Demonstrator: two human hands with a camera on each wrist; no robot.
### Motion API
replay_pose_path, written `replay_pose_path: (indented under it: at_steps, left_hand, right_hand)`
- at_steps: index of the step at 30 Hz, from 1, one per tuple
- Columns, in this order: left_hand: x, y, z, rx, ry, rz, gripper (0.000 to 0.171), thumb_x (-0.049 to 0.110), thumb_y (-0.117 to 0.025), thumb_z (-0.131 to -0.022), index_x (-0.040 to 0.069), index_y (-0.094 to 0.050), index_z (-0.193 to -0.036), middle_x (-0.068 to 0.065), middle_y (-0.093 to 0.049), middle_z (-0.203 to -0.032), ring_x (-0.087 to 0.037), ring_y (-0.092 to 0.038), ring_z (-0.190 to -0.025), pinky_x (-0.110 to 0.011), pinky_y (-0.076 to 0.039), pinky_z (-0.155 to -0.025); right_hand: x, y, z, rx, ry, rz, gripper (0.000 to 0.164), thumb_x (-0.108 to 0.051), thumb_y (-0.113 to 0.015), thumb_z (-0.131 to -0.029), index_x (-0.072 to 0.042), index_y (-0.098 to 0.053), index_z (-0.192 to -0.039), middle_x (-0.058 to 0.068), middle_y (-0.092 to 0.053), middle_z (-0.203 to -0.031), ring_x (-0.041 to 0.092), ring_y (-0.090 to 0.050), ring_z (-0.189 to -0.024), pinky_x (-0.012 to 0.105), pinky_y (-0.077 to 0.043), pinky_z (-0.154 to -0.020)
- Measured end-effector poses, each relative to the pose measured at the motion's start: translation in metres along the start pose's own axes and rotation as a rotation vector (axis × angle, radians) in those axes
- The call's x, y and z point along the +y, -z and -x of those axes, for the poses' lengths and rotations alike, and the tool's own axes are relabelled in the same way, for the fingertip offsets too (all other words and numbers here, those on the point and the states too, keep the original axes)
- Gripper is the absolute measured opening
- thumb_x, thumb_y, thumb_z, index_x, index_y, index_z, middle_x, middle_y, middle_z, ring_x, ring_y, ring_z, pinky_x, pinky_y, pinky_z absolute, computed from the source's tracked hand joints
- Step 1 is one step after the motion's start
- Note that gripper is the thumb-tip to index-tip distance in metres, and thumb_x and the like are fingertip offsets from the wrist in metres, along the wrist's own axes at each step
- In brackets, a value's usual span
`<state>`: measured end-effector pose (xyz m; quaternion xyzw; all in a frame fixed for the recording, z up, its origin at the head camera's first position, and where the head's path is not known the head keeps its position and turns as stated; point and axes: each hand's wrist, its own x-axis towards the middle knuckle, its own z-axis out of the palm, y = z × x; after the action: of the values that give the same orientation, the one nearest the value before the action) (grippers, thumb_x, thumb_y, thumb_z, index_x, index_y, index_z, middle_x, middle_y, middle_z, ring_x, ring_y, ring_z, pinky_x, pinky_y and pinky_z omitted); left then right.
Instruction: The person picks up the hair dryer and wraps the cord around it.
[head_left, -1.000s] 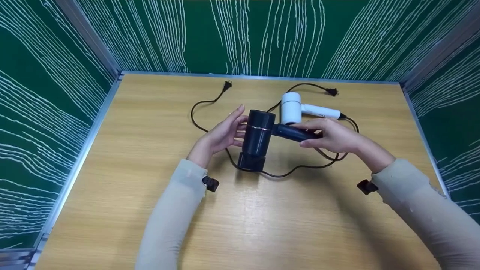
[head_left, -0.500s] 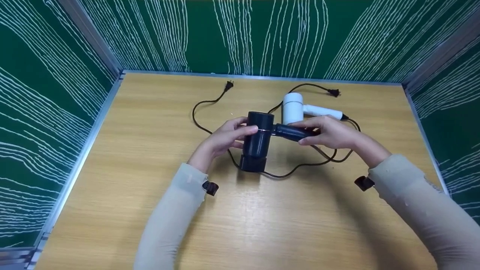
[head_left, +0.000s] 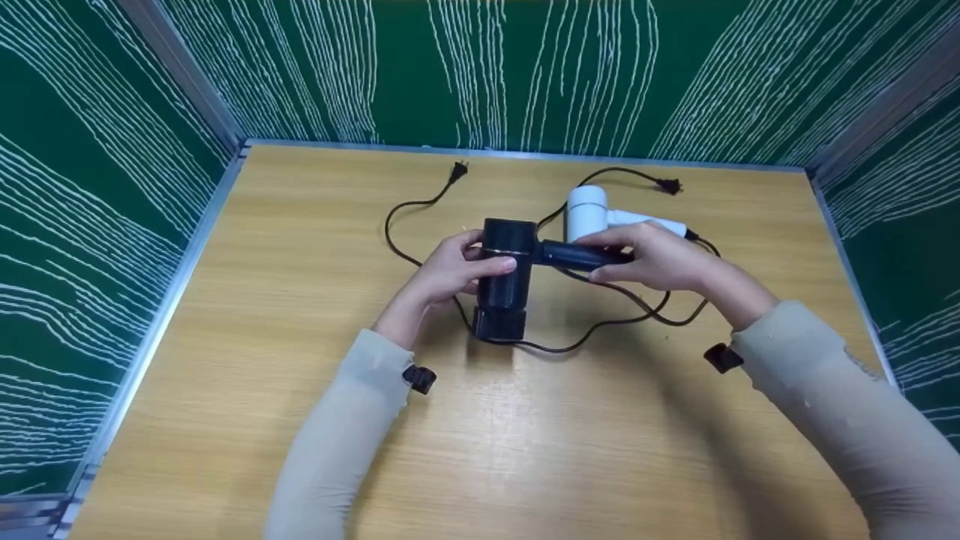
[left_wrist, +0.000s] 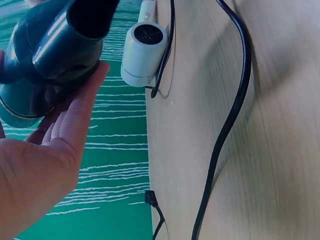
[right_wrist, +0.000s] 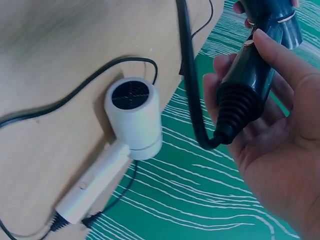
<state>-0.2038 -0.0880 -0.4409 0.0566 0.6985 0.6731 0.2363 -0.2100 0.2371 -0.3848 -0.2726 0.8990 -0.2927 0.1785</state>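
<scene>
While in fingers (2-handed), blk dryer

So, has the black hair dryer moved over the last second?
Yes. In the head view, the black hair dryer has shifted slightly left, widening the gap to the white hair dryer, which has stayed put on the table.

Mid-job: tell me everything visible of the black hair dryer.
The black hair dryer is glossy and looks like plastic, with a thin metallic-looking ring round its barrel, a wide nozzle at the end nearer the wearer, and a handle ending in a ribbed sleeve with a cord. It is held off the table, barrel slightly tilted in the head view. The grip of the left hand is on the barrel; that of the right hand, on the handle.
</scene>
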Motion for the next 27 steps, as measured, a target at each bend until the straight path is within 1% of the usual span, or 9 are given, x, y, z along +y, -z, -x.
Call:
replay_pose_path:
  at_steps: [2,5,9,12,14,17,19,23,27]
  left_hand:
    - [-0.001,0.002,0.001,0.008,-0.007,0.03,0.077,0.022,-0.082,-0.095,0.006,-0.043,-0.16,-0.02,-0.069,-0.137,-0.035,-0.073,-0.115,-0.052,-0.063,-0.093]
    - [-0.002,0.005,0.002,0.023,-0.012,0.082,0.077,0.019,-0.082,-0.094,0.008,-0.043,-0.159,-0.02,-0.07,-0.135,-0.035,-0.073,-0.114,-0.052,-0.063,-0.093]
    - [0.0,0.008,0.003,0.051,-0.02,0.128,0.08,0.021,-0.084,-0.092,0.01,-0.043,-0.16,-0.019,-0.07,-0.132,-0.034,-0.073,-0.114,-0.052,-0.062,-0.095]
    - [0.001,0.011,0.004,0.071,-0.033,0.135,0.081,0.023,-0.084,-0.092,0.01,-0.043,-0.16,-0.019,-0.07,-0.133,-0.034,-0.072,-0.116,-0.052,-0.061,-0.098]
    - [0.003,0.013,0.005,0.082,-0.043,0.137,0.081,0.024,-0.084,-0.092,0.01,-0.043,-0.16,-0.019,-0.068,-0.134,-0.034,-0.071,-0.117,-0.051,-0.06,-0.099]
    - [0.006,0.016,0.006,0.102,-0.055,0.145,0.081,0.025,-0.084,-0.091,0.011,-0.043,-0.16,-0.018,-0.067,-0.135,-0.034,-0.07,-0.118,-0.05,-0.06,-0.099]
    - [0.009,0.018,0.007,0.113,-0.067,0.159,0.08,0.024,-0.083,-0.091,0.01,-0.043,-0.159,-0.019,-0.067,-0.135,-0.035,-0.07,-0.117,-0.05,-0.06,-0.099]
    - [0.013,0.019,0.007,0.126,-0.091,0.193,0.074,0.021,-0.081,-0.092,0.009,-0.047,-0.156,-0.021,-0.068,-0.133,-0.037,-0.071,-0.113,-0.051,-0.061,-0.096]
    - [0.017,0.021,0.008,0.14,-0.106,0.218,0.068,0.019,-0.08,-0.092,0.009,-0.05,-0.153,-0.022,-0.068,-0.131,-0.038,-0.072,-0.111,-0.051,-0.062,-0.095]
  right_hand:
    - [-0.003,0.0,-0.001,0.033,-0.012,0.045,0.045,-0.023,-0.079,-0.1,-0.012,-0.069,-0.142,0.012,-0.072,-0.129,0.032,-0.062,-0.109,0.052,-0.051,-0.096]
    - [-0.004,0.001,-0.001,0.079,-0.012,0.088,0.051,-0.027,-0.08,-0.099,-0.01,-0.067,-0.145,0.015,-0.071,-0.131,0.033,-0.063,-0.109,0.055,-0.052,-0.097]
    - [0.003,0.003,0.004,0.147,0.016,0.046,0.061,-0.03,-0.078,-0.1,-0.009,-0.058,-0.154,0.016,-0.07,-0.133,0.035,-0.065,-0.117,0.057,-0.051,-0.099]
    - [0.011,0.006,0.012,0.209,0.01,-0.067,0.063,-0.03,-0.074,-0.103,-0.011,-0.051,-0.159,0.017,-0.068,-0.138,0.037,-0.064,-0.125,0.055,-0.05,-0.103]
    - [0.016,0.007,0.019,0.253,-0.018,-0.154,0.061,-0.029,-0.07,-0.106,-0.013,-0.049,-0.161,0.017,-0.066,-0.142,0.034,-0.064,-0.127,0.044,-0.052,-0.103]
    - [0.023,0.004,0.027,0.313,-0.051,-0.298,0.058,-0.029,-0.063,-0.11,-0.013,-0.044,-0.163,0.018,-0.065,-0.14,0.024,-0.067,-0.119,0.025,-0.055,-0.096]
    - [0.027,-0.001,0.031,0.349,-0.059,-0.39,0.057,-0.03,-0.059,-0.112,-0.012,-0.043,-0.163,0.018,-0.066,-0.137,0.018,-0.069,-0.114,0.019,-0.056,-0.092]
    - [0.033,-0.019,0.037,0.399,-0.059,-0.599,0.053,-0.034,-0.053,-0.114,-0.008,-0.046,-0.159,0.014,-0.069,-0.13,0.016,-0.072,-0.112,0.024,-0.059,-0.095]
    - [0.036,-0.038,0.036,0.416,-0.039,-0.785,0.046,-0.035,-0.051,-0.114,-0.003,-0.054,-0.147,0.011,-0.072,-0.124,0.022,-0.072,-0.114,0.032,-0.059,-0.099]
